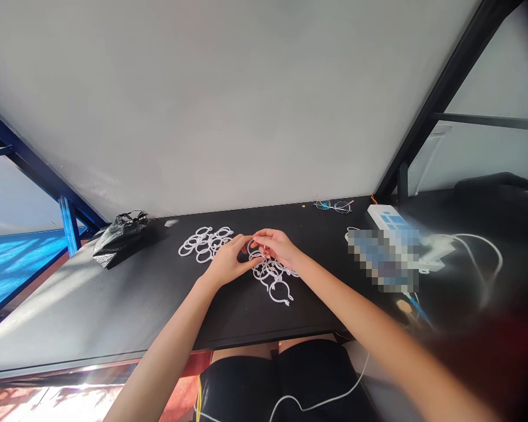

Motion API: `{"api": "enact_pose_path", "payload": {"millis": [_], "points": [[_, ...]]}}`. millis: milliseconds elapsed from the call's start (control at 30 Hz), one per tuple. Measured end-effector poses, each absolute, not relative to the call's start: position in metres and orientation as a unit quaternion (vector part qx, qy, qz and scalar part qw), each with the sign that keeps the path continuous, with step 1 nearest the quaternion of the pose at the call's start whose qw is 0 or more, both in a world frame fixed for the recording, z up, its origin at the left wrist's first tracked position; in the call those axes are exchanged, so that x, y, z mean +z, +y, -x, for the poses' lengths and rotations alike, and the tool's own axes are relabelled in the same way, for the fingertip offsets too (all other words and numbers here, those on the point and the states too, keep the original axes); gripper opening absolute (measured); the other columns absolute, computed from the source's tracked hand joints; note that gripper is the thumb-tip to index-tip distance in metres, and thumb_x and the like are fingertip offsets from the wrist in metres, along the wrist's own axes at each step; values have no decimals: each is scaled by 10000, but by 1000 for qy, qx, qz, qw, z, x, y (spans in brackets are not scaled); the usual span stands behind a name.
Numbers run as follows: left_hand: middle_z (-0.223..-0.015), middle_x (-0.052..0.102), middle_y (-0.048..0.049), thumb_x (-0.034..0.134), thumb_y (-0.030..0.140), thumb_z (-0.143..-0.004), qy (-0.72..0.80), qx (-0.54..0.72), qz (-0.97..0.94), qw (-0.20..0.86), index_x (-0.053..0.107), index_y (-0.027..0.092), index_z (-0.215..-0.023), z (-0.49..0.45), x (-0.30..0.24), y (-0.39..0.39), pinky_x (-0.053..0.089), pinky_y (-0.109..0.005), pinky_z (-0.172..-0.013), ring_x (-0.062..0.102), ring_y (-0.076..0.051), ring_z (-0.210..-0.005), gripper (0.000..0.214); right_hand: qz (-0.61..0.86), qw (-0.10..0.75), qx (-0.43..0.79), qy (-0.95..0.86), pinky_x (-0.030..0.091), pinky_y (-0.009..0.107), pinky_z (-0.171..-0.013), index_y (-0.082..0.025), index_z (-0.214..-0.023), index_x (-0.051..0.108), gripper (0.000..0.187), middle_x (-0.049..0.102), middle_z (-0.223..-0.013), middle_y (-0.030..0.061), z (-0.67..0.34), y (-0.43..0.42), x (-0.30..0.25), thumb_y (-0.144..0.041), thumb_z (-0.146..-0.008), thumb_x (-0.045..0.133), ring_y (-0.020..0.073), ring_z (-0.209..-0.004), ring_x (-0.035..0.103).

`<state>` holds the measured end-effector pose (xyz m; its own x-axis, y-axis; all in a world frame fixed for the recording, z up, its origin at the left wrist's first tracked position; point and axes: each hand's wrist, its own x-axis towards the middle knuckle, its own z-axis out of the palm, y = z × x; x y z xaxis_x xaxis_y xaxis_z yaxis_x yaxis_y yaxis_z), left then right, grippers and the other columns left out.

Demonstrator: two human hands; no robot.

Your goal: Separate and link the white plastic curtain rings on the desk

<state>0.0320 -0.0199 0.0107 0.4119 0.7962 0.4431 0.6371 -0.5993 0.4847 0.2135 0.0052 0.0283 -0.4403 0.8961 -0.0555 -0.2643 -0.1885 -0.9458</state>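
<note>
Both hands meet above the black table, at a white plastic ring that looks like a shower curtain ring. My left hand is closed, with its fingertips pinching one side of this ring. From the other side, the bent fingers and thumb of my right hand grip it too. Below my right hand lies a loose pile of similar white rings, some with open clasp ends. A second pile of white rings lies left of my left hand, which partly covers it.
A black plastic bag sits at the back left of the table. Eyeglasses lie near the wall. On the right are a white power strip, a blurred-out object and white cables.
</note>
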Motion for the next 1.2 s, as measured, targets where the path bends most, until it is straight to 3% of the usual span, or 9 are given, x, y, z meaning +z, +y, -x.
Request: {"api": "enact_pose_path", "payload": {"millis": [433, 867, 1200], "points": [[-875, 603, -26, 616, 439, -877, 446, 322, -827, 116, 568, 207, -1164, -33, 11, -20, 492, -299, -700, 591, -164, -756, 371, 332, 415, 699, -479, 344, 204, -473, -143, -811, 658, 232, 717, -761, 50, -214, 5, 30, -338, -724, 750, 58, -515, 477], [-884, 625, -34, 613, 485, -869, 469, 327, -812, 121, 592, 190, -1085, -34, 10, -19, 475, -282, -651, 578, -152, -718, 367, 362, 405, 682, -489, 497, 217, -587, -149, -847, 662, 161, 714, -791, 58, -212, 5, 30, -295, -793, 706, 98, -647, 580], [-874, 642, -34, 597, 509, -870, 477, 315, -810, 130, 585, 195, -1113, -35, 10, -19, 469, -284, -656, 589, -161, -719, 397, 376, 400, 659, -514, 486, 216, -587, -147, -874, 658, 173, 714, -786, 50, -213, 5, 27, -300, -800, 695, 109, -667, 615]]}}
